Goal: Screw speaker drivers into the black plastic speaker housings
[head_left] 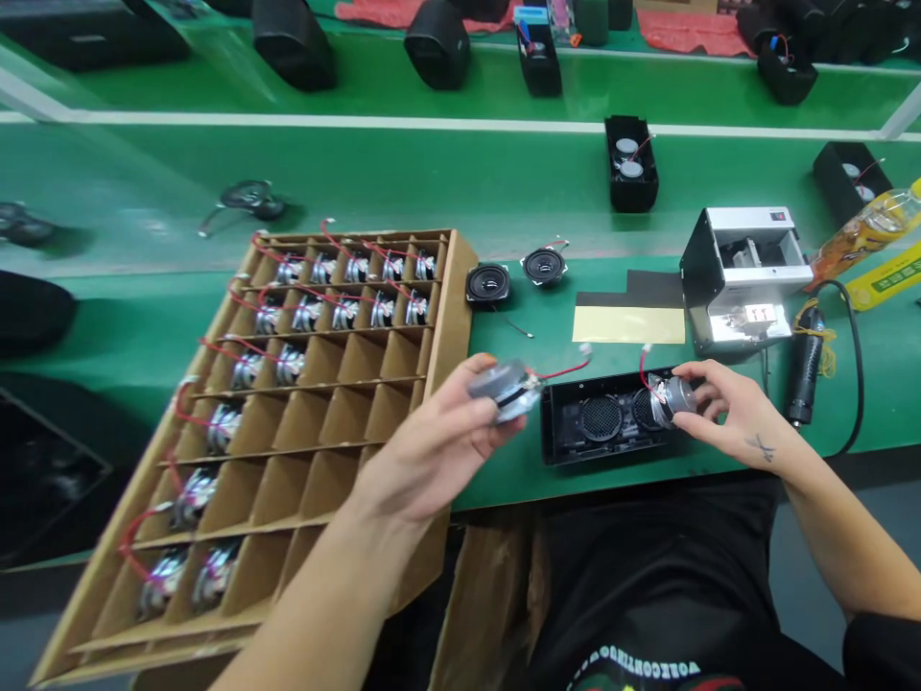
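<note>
In my left hand [460, 417] is a small speaker driver [507, 389], its grey magnet turned upward and a red wire trailing off to the right. My right hand [720, 403] grips a second speaker driver [673, 398] by its magnet, over the right end of a black speaker housing [557, 432]. That housing lies open on the green bench, with round mesh grilles [601, 418] visible inside. The right-hand driver partly covers one grille. The left-hand driver is held just left of the housing.
A divided cardboard box [450, 345] on the left holds several wired drivers. Two loose drivers [487, 283] lie beside it. Further right are a yellow sheet [629, 324], a silver-black machine [748, 274], a black electric screwdriver [804, 369] and a drink bottle [860, 235]. Another black housing [633, 187] stands behind.
</note>
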`<state>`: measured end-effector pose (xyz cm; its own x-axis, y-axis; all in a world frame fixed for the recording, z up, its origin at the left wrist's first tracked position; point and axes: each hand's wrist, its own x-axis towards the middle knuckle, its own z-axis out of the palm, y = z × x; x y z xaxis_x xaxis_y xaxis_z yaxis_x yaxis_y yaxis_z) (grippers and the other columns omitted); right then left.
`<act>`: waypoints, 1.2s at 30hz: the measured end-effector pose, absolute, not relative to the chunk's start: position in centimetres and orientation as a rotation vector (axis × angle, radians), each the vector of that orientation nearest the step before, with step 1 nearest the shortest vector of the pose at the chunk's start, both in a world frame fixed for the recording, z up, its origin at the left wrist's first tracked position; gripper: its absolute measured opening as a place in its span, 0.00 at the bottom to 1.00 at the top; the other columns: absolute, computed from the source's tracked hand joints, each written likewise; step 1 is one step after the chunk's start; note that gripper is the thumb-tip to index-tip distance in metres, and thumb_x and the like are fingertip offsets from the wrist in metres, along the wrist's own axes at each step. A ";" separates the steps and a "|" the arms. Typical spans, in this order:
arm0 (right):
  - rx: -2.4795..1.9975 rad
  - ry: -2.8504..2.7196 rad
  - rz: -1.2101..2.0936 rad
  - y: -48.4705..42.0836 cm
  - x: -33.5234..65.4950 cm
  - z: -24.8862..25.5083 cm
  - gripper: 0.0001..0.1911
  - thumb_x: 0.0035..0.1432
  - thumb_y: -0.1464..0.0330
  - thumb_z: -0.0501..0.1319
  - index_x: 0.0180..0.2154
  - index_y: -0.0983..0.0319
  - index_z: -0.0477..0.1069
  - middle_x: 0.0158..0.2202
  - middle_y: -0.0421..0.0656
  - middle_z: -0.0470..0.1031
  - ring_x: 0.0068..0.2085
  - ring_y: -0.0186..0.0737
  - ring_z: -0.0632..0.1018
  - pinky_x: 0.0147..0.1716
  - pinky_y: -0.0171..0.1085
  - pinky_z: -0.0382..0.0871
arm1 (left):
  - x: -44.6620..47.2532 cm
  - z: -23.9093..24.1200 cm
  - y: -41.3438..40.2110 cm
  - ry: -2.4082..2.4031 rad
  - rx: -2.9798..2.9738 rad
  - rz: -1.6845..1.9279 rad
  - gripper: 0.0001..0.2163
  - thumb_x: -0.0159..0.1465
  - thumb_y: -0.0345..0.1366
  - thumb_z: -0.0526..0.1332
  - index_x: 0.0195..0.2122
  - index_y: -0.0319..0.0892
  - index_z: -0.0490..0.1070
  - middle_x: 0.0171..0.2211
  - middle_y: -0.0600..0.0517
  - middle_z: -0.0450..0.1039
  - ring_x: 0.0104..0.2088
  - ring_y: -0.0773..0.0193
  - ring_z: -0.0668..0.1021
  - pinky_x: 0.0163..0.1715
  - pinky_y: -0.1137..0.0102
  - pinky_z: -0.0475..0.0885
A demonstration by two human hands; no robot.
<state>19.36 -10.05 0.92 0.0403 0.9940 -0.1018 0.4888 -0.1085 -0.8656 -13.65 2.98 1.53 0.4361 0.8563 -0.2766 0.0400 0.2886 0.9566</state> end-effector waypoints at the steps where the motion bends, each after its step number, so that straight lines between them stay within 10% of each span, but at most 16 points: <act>1: -1.689 -1.582 0.933 -10.0 19.3 1.0 0.23 0.64 0.58 0.67 0.57 0.60 0.74 0.46 0.46 0.79 0.34 0.38 0.79 0.30 0.37 0.75 | -13.3 1.2 2.2 0.960 1.174 0.640 0.26 0.59 0.46 0.74 0.57 0.48 0.72 0.51 0.46 0.82 0.45 0.55 0.85 0.40 0.66 0.83; 9: -1.810 -2.088 0.466 -9.8 18.8 0.5 0.21 0.66 0.65 0.67 0.59 0.61 0.75 0.54 0.46 0.80 0.49 0.52 0.80 0.44 0.48 0.69 | -8.9 0.9 -0.4 0.783 2.125 0.534 0.19 0.67 0.36 0.65 0.59 0.41 0.74 0.58 0.42 0.79 0.60 0.49 0.78 0.63 0.51 0.74; 29: -1.680 -2.652 0.220 -7.6 19.5 1.1 0.28 0.67 0.58 0.74 0.63 0.62 0.73 0.52 0.47 0.81 0.50 0.51 0.72 0.41 0.48 0.49 | -6.5 0.6 0.5 0.831 2.700 -0.185 0.16 0.68 0.30 0.67 0.57 0.40 0.75 0.55 0.40 0.81 0.53 0.46 0.85 0.46 0.61 0.83; 36: -1.576 -2.587 0.259 -7.6 20.7 0.5 0.23 0.71 0.60 0.70 0.61 0.64 0.73 0.50 0.45 0.82 0.48 0.49 0.73 0.40 0.47 0.51 | -7.5 -0.7 1.3 0.775 2.646 -0.085 0.13 0.72 0.36 0.64 0.56 0.41 0.77 0.57 0.41 0.81 0.57 0.47 0.84 0.55 0.58 0.81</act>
<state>20.74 -7.64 0.51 -0.4589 0.8885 -0.0021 0.8713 0.4496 -0.1968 -7.52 1.32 -0.69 0.8460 0.5079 -0.1622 0.5310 -0.7755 0.3414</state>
